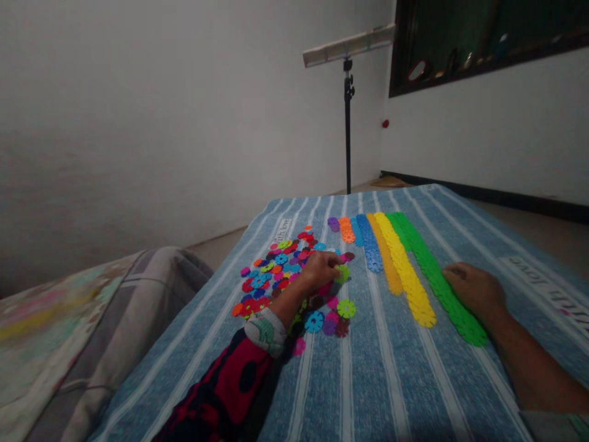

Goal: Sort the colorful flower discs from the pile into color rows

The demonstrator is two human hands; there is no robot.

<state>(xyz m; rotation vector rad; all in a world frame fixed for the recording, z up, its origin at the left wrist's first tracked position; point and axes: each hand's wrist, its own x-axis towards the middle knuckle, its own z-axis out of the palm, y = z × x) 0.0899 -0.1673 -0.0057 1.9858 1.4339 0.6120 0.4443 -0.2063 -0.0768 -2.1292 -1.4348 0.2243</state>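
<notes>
My left hand (322,270) is over the right side of a pile of mixed-colour flower-shaped discs (262,281). Its fingers pinch at a lime green disc (342,274). To the right, overlapping discs form rows sorted by colour: a long green row (435,276), a yellow row (405,270), a light orange row (385,261), a blue row (370,245), and short orange (346,230) and purple (334,224) ones. My right hand (473,288) rests beside the green row, fingers curled together at its right edge; whether they hold anything is hidden.
A blue striped cloth (368,380) covers the table. Left of it lies a grey draped cloth (151,307) with a coloured patterned one. Behind the table rises a black stand (348,135) bearing a pale panel (350,46). A dark window (488,37) is at the upper right.
</notes>
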